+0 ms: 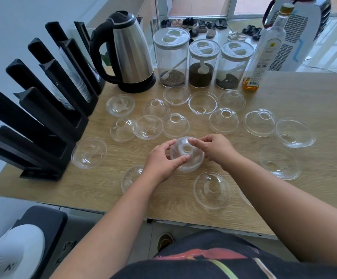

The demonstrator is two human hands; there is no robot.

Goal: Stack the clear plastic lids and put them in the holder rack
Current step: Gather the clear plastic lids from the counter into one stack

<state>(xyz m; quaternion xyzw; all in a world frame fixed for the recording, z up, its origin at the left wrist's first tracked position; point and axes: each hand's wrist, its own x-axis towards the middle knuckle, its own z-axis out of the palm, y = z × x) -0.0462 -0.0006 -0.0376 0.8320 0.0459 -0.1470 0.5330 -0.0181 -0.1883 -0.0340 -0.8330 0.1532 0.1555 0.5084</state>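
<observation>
Several clear dome lids lie scattered over the wooden table, some dome up, some dome down. Both my hands hold one clear dome lid, dome up with its hole on top, just above the table's middle. My left hand grips its left rim with thumb and curled fingers. My right hand pinches its right side near the top. The black holder rack stands at the left edge, its slanted slots holding a few stacked clear items. One lid lies partly hidden under my left wrist.
A steel kettle stands at the back next to three clear canisters with grey caps and a bottle of amber liquid. Loose lids lie close to the front edge. A black stool is below left.
</observation>
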